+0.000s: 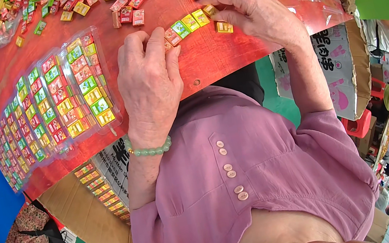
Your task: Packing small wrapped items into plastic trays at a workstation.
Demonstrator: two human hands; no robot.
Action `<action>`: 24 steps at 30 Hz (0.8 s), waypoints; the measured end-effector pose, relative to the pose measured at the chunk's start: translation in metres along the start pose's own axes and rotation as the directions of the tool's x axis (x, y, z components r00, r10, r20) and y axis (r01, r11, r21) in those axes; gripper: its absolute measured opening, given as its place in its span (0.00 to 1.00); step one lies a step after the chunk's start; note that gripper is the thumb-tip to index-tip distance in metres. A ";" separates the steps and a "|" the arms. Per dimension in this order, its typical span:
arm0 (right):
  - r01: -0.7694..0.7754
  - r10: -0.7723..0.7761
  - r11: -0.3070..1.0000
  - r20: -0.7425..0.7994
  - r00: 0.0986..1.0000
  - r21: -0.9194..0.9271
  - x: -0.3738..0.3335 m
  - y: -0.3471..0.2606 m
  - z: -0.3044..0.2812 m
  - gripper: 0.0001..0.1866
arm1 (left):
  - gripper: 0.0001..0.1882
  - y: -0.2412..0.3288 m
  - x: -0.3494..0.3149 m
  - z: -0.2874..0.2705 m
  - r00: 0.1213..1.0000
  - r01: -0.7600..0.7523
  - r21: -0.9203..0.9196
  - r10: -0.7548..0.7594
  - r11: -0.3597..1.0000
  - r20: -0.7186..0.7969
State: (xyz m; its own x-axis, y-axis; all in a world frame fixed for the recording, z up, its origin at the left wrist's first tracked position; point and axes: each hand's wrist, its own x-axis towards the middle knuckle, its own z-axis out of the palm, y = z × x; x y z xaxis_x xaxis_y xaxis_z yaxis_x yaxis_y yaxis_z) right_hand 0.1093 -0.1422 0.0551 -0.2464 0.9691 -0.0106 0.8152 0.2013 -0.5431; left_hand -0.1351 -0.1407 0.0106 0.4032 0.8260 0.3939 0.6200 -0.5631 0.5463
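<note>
While the left hand point(149, 75) rests at the left end of the row of small boxes point(190, 23) on the red surface point(224, 51), the right hand point(258, 10) places its fingertips at the opposite end. The hands are apart; whether either grips a box cannot be determined. Judged step: row alignment. The next move calls for squaring the end box point(210, 10) without disturbing the loose yellow box point(224, 27) beside it.

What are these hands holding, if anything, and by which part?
The right hand is at the right end of a small yellow box, the left hand beside a red box; whether either is gripped cannot be told.
</note>
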 end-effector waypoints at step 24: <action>0.304 -0.301 0.935 0.046 0.953 -0.182 0.015 0.013 -0.004 0.20 | 0.23 -0.005 -0.003 -0.007 0.994 0.104 -0.137 -0.099 0.985 0.045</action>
State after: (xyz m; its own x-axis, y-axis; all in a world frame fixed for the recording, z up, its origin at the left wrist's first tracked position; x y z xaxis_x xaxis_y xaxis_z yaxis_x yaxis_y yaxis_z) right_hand 0.1185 -0.1240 0.0508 -0.5041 0.8561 0.1142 0.7827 0.5087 -0.3587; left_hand -0.1442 -0.1406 0.0121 0.3698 0.8779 0.3043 0.5603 -0.4719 0.6807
